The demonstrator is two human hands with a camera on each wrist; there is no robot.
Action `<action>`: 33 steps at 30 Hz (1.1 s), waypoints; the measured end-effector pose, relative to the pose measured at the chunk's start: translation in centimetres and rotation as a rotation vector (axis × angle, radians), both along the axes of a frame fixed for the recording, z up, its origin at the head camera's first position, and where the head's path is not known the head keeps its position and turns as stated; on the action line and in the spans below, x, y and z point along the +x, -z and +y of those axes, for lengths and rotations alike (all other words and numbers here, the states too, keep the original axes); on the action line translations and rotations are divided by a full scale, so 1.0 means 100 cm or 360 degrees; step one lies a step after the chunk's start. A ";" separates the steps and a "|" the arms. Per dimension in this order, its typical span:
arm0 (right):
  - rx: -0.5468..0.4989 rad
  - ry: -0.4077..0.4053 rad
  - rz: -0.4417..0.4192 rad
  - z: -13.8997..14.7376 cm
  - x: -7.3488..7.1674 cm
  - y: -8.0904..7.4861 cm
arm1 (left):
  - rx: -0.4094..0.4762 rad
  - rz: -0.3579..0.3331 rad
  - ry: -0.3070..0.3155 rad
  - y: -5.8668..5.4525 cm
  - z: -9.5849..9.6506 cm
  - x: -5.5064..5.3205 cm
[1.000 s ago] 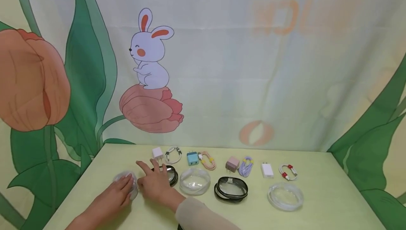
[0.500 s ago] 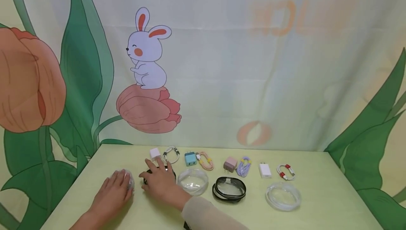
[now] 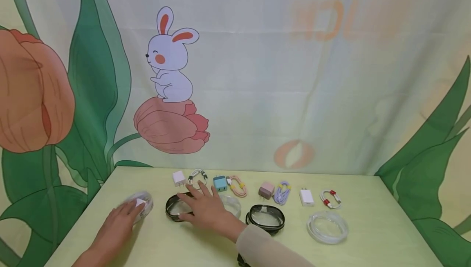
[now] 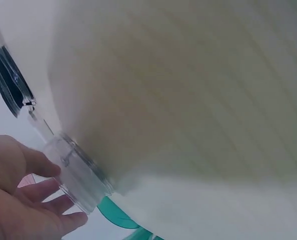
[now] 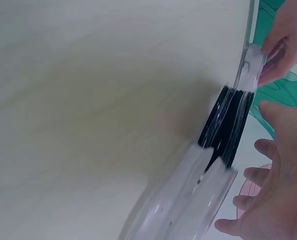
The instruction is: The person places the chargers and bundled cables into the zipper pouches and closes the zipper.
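Note:
My left hand [image 3: 114, 228] grips a clear round case [image 3: 145, 201] at the table's left, thumb and fingers at its rim. A small white patch shows beside the fingertips; what it is cannot be made out. In the left wrist view the same case [image 4: 76, 175] stands on the table under the fingers. My right hand [image 3: 209, 212] hovers with fingers spread and holds nothing. Partly behind it are a black-rimmed round case [image 3: 173, 214] and another clear round case [image 3: 234, 207]. The right wrist view shows the black-rimmed case [image 5: 228, 125] just beside the fingers.
Farther right stand a black-rimmed case [image 3: 265, 219] and a clear case [image 3: 327, 227]. Along the back lie chargers, including a white one [image 3: 179, 178] and a blue one [image 3: 220, 183], with coiled cables, among them pink [image 3: 240, 186], purple [image 3: 282, 193] and white [image 3: 331, 199].
My right hand has moved right, off the left black-rimmed case, now covering part of the clear one. My left hand has drawn back slightly, showing more of its case.

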State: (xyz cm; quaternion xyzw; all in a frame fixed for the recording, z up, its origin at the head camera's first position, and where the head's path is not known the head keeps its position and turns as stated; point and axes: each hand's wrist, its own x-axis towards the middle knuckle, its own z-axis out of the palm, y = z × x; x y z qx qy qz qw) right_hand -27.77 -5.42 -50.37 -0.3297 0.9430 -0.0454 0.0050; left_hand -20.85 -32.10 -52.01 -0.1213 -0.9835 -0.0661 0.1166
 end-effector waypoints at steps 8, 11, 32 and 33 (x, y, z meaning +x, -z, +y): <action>-0.0036 0.0020 -0.0002 0.025 -0.003 -0.009 | 0.0097 0.0147 0.0122 -0.001 -0.006 -0.006; -0.0009 0.0011 0.0025 0.031 -0.002 -0.015 | 0.0109 0.0132 0.0056 -0.002 -0.004 -0.008; 0.0015 -0.0046 0.0094 0.057 -0.011 -0.015 | 0.0064 0.0120 0.0219 -0.008 0.004 -0.023; 0.0014 -0.0054 0.0093 0.058 -0.011 -0.015 | 0.0065 0.0119 0.0253 -0.010 0.009 -0.024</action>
